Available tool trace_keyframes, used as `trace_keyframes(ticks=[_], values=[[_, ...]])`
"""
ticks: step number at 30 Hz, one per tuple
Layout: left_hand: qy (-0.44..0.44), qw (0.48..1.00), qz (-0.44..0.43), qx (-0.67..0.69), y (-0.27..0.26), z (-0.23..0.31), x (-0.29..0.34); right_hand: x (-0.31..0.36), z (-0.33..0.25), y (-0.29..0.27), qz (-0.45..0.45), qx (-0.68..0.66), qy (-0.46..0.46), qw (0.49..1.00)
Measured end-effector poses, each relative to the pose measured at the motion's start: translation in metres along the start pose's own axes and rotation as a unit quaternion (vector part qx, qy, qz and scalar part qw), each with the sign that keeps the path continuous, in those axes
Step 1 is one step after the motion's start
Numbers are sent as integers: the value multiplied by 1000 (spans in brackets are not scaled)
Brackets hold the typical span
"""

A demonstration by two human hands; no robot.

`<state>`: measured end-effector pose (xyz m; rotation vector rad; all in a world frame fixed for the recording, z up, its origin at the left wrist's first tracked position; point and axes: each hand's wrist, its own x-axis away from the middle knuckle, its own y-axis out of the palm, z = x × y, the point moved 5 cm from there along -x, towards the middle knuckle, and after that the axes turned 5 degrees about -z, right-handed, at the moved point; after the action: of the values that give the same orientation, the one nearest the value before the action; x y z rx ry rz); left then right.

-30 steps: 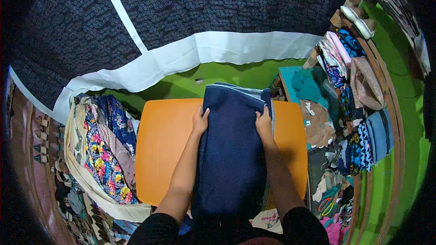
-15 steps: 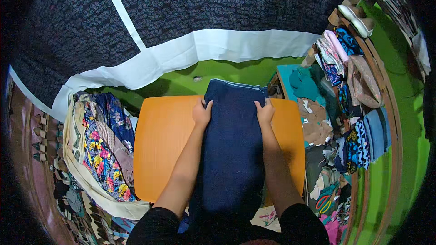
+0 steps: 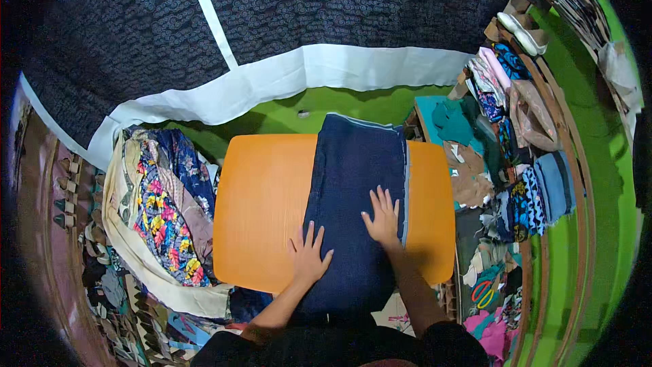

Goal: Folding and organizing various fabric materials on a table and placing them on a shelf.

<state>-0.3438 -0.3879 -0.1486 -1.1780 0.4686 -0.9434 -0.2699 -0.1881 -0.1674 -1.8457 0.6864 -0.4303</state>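
A long piece of dark blue denim fabric point(image 3: 353, 163) lies across an orange tabletop point(image 3: 261, 197), its far end reaching past the far edge and its near end hanging toward my body. A pale strip shows along its right and far edges. My left hand point(image 3: 310, 258) rests flat with fingers spread over the fabric's left edge, partly on the tabletop. Farther up and to the right, my right hand point(image 3: 383, 217) lies flat on the denim near its right edge, fingers apart. Neither hand grips anything.
Patterned cloth point(image 3: 166, 211) is heaped at the left of the table. On the right, fabric scraps point(image 3: 468, 177), folded cloths point(image 3: 553, 183) and yellow-and-red-handled scissors point(image 3: 483, 293) sit on shelving. A dark curtain point(image 3: 353, 7) with a white border hangs beyond.
Both hands have let go of the denim's far side edges and moved nearer to me. They now lie flat on it. The fabric's far part has shifted slightly right.
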Motion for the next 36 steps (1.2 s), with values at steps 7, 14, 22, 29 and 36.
trace_keyframes(ticks=[7, 14, 22, 29, 36], values=[[8, 996, 46, 82, 8, -35, 24, 47, 26, 0, 74, -37, 69, 994], [100, 981, 52, 156, 22, -53, 100, 228, 34, 5, 267, -40, 244, 931], [-29, 928, 123, 349, 38, -57, 169, 283, 42, 75, 212, -395, 374, 812], [-80, 928, 137, 337, 64, -57, 187, 304, 49, 82, -58, -469, 285, 834], [-108, 868, 116, 471, 90, -48, 213, 332, 25, 36, -24, -513, 187, 838]])
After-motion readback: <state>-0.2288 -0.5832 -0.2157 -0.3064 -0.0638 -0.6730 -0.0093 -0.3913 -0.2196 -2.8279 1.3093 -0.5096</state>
